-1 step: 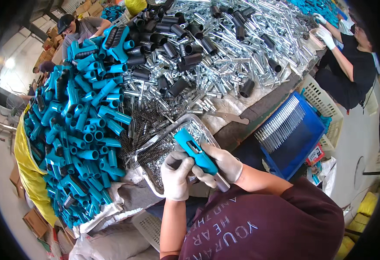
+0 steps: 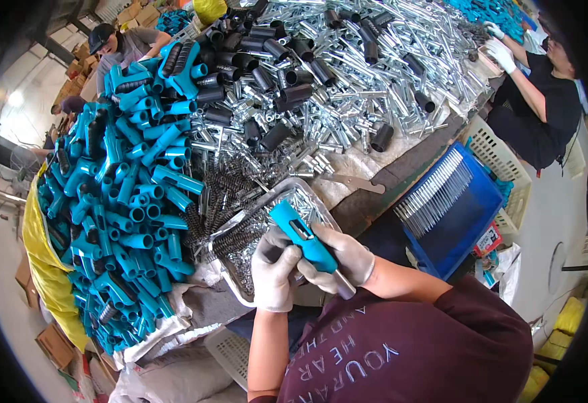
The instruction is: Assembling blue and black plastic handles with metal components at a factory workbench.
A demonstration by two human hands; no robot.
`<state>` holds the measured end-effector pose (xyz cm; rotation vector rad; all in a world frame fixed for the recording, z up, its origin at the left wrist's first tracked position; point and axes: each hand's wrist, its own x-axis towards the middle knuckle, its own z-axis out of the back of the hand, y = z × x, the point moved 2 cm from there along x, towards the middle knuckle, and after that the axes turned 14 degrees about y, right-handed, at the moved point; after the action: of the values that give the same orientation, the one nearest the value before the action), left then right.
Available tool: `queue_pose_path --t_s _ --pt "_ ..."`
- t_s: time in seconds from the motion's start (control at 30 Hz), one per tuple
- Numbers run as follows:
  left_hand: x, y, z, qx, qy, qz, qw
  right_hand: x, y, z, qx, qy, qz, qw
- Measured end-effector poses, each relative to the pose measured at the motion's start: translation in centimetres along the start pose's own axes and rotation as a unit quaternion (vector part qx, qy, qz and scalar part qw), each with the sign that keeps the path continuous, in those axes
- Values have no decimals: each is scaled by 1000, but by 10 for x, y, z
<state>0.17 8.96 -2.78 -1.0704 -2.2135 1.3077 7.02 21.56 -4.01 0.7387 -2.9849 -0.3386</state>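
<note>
The person's right hand point(image 2: 339, 260), in a white knit glove, wraps its fingers around a blue plastic handle point(image 2: 304, 238) with a dark metal rod at its lower end. The handle runs on a slant, its upper blue end pointing up and to the left over the metal tray point(image 2: 235, 281), the rod end sticking out below the gloved palm toward the person's chest. The fingers close over the handle's lower half from the right side and underneath, leaving its upper half bare.

The left hand point(image 2: 274, 265), also gloved, sits just left of the handle with its fingers curled in and its fingertips pressed against the handle's side; it seems to pinch a small part there, though the part is too small to make out.

Under both hands the tray holds small silvery pieces and dark coil springs point(image 2: 219, 208). To the left lies a heap of blue plastic handles point(image 2: 126, 201); beyond the tray are black sleeves point(image 2: 287, 74) mixed with shiny metal tubes point(image 2: 374, 60). A blue bin point(image 2: 472, 215) stands to the right. Another person's gloved hand point(image 2: 501, 54) works at the far right.
</note>
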Motion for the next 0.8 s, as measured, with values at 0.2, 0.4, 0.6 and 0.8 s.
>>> queue_pose_path --t_s 0.2,0.4,0.6,0.8 --pt "-5 9 10 -146 46 87 984 2 -10 10 69 155 14 985" --pt "-5 5 2 -58 -28 60 996 2 -2 -15 44 59 18 997" --pt "3 -5 -12 -6 -55 43 998 -1 -2 -6 -116 -21 72 990" --pt "-1 9 -31 514 110 55 849 4 25 -7 -395 -137 267 868"
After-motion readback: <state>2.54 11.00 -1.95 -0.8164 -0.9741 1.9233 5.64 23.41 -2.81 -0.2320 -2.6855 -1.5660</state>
